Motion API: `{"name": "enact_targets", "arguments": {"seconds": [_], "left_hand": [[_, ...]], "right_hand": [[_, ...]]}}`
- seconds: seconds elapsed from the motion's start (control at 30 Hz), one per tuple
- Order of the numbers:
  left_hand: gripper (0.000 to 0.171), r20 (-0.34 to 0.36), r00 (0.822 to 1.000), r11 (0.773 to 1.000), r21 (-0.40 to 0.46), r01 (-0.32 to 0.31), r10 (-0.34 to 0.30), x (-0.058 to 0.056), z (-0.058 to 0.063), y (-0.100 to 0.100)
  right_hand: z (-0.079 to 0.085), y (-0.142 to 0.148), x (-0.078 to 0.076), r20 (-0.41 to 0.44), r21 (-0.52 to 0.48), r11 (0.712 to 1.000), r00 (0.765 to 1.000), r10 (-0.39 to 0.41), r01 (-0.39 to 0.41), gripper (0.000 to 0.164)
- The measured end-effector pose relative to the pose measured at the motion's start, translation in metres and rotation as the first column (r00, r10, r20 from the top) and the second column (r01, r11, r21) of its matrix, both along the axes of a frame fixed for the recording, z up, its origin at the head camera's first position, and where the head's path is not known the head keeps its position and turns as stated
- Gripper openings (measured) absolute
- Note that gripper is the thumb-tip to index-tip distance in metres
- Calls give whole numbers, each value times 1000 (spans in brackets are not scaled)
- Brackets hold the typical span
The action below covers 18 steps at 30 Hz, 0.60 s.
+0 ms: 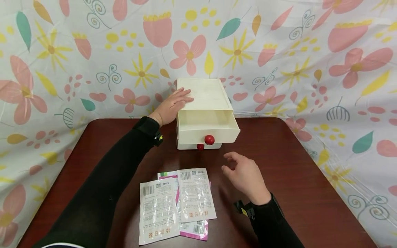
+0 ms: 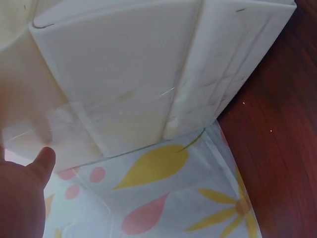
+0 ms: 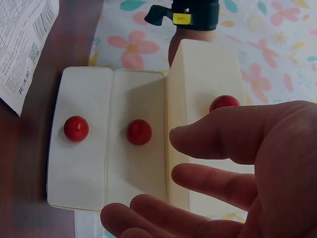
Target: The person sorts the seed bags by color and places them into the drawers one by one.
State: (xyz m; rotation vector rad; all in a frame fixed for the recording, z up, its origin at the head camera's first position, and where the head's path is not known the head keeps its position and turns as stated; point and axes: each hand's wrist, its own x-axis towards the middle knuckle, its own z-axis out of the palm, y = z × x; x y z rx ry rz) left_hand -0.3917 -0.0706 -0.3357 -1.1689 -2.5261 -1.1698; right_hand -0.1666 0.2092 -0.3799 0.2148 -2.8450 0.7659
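A small cream drawer box [image 1: 201, 93] stands at the back of the table, its top drawer [image 1: 208, 136] pulled out and its inside bare. My left hand [image 1: 173, 105] rests on the box's top at the left edge, fingers laid flat. In front of the box and to its right, my right hand [image 1: 246, 175] is held over the table with loosely bent fingers and nothing in them. The right wrist view has this hand's thumb and fingers apart before the drawer fronts, the thumb overlapping the red knob [image 3: 224, 102] of the pulled-out drawer. Two lower drawers [image 3: 136, 183] are pushed in.
Several flat packets lie in an overlapping pile near the front: a white packet [image 1: 159, 213] at left, another white packet [image 1: 196, 196] at right, and pink-edged packaging [image 1: 198, 234] beneath. A floral cloth [image 1: 266, 38] hangs right behind the brown table [image 1: 297, 179].
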Motion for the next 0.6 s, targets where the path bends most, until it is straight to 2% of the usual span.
{"name": "enact_targets", "arguments": {"seconds": [0.2, 0.37, 0.5, 0.6], "left_hand": [[47, 49, 998, 999, -5, -40, 40, 8, 1, -2], [48, 18, 996, 997, -17, -81, 82, 12, 0, -7], [51, -13, 997, 996, 28, -81, 81, 19, -4, -15], [56, -12, 998, 995, 90, -52, 53, 31, -8, -27]], "right_hand": [[3, 2, 4, 4, 13, 1000, 1000, -5, 5, 34], [5, 4, 7, 9, 9, 1000, 1000, -13, 13, 35], [7, 6, 9, 12, -4, 1000, 1000, -20, 20, 35], [10, 7, 10, 17, -10, 1000, 1000, -24, 24, 35]]}}
